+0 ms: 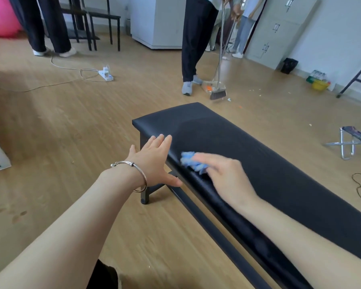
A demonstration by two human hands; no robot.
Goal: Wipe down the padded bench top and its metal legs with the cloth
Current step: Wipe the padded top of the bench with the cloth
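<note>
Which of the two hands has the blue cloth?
The right hand, holding the blue cloth against the padded bench top. The left hand, the one with the silver bracelet at its wrist, is spread open and holds nothing.

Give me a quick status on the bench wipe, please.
Right hand holds blue cloth on bench top, blurred. Left hand open by its side edge. Person with broom beyond far end, clear of bench.

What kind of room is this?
Probably an exercise or activity room: there's a padded black bench, a big pink exercise ball in the corner, and grey metal lockers by the wall.
</note>
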